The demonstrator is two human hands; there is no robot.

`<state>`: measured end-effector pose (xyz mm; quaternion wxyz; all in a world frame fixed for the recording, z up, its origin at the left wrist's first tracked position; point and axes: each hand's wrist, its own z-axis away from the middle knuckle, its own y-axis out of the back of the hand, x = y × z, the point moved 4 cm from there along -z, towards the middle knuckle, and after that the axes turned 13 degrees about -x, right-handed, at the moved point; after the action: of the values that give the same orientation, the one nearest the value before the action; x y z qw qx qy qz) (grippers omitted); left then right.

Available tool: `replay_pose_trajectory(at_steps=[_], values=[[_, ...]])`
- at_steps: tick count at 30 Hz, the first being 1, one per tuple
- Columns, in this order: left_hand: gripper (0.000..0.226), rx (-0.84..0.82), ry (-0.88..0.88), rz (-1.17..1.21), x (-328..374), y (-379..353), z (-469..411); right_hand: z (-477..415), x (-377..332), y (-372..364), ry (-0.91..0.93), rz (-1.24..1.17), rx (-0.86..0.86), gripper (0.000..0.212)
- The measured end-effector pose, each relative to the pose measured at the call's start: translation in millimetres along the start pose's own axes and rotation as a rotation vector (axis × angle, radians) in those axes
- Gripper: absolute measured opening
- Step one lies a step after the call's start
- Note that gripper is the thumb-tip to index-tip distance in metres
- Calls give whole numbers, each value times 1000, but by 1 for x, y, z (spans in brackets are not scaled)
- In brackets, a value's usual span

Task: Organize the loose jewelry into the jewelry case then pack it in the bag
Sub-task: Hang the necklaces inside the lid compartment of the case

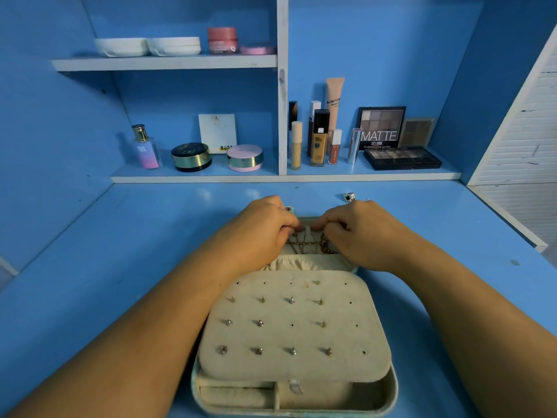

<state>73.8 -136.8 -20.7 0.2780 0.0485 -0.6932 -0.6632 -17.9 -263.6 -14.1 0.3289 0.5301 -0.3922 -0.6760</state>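
Observation:
The open jewelry case (388, 387) lies on the blue desk in front of me. Its cream earring panel (295, 327) carries several stud earrings. A gold chain necklace (310, 244) hangs across the inside of the lid, above a cream elastic pocket (304, 262). My left hand (259, 233) and my right hand (361, 233) meet at the lid's top edge, fingertips curled and pinching at the necklace's upper ends. A loose ring (348, 197) lies on the desk beyond my right hand. A small piece (288, 209) peeks out behind my left hand. No bag is in view.
The lower shelf (286, 177) at the back holds a perfume bottle (146, 147), compacts, foundation bottles and eyeshadow palettes (402, 158). An upper shelf holds jars. A white slatted panel (524, 140) stands at the right; the desk edge runs along it.

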Motion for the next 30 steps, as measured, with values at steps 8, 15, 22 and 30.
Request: replay_pose_trajectory(at_steps=[8, 15, 22, 30], values=[[17, 54, 56, 326, -2, 12, 12, 8, -1, 10, 39, -147, 28, 25], [19, -100, 112, 496, -6, 10, 16, 10, -1, 12, 140, -147, -17, 16], [27, -147, 81, 639, 3, 19, 25, 7, -3, 3, 203, -135, -83, 25], [36, -139, 53, 755, 4, 22, 26, 6, -11, -6, 247, -58, -142, 16]])
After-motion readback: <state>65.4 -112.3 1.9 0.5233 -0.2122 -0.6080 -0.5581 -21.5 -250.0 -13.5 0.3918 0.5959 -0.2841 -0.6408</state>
